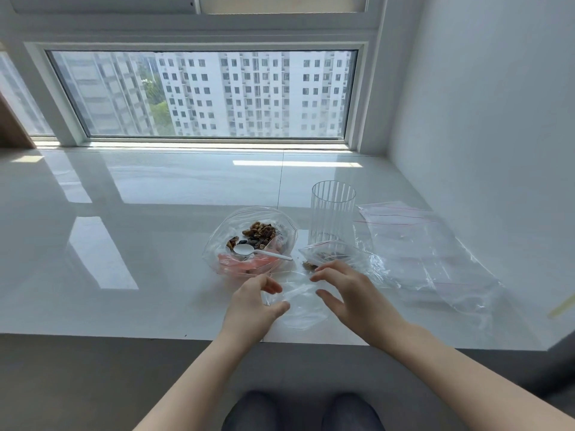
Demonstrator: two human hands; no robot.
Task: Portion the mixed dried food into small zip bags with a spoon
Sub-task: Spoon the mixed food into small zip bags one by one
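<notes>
Nearest the camera, two dark-trousered knees point(303, 412) at the bottom edge, then bare forearms reaching up onto the white counter point(140, 244). Left hand point(255, 301) and right hand point(345, 289) working either side of an empty small zip bag point(300, 306) lying flat by the counter's front edge. Left fingers point(273, 287) curled, thumb against the bag's left edge, apparently pinching the plastic; right fingers point(320, 275) loosely spread and straight, hovering at or just touching the bag's upper right, gripping nothing that can be made out. Looks like opening the bag's mouth ahead of filling.

Just beyond the right hand, a partly filled zip bag point(333, 255) with a little dark dried food inside, a few crumbs at its near left corner; whether sealed cannot be told. Left of it, the large open bag of mixed dried food point(253, 241), nuts and dark pieces toward the back, pinkish pieces at the front. White spoon point(259, 252) resting in that bag, bowl down in the food, handle pointing right over the rim, untouched by either hand.

Behind the filled bag, a tall ribbed clear glass point(333, 213), upright. To the right, a loose pile of spare zip bags point(429, 250) with red seal lines, spread toward the wall. Farthest, a wide window point(202, 91) onto apartment blocks.

By the look of it, early on: one portion begun or done, a second bag being readied, much food still in the supply, many bags unfilled.
</notes>
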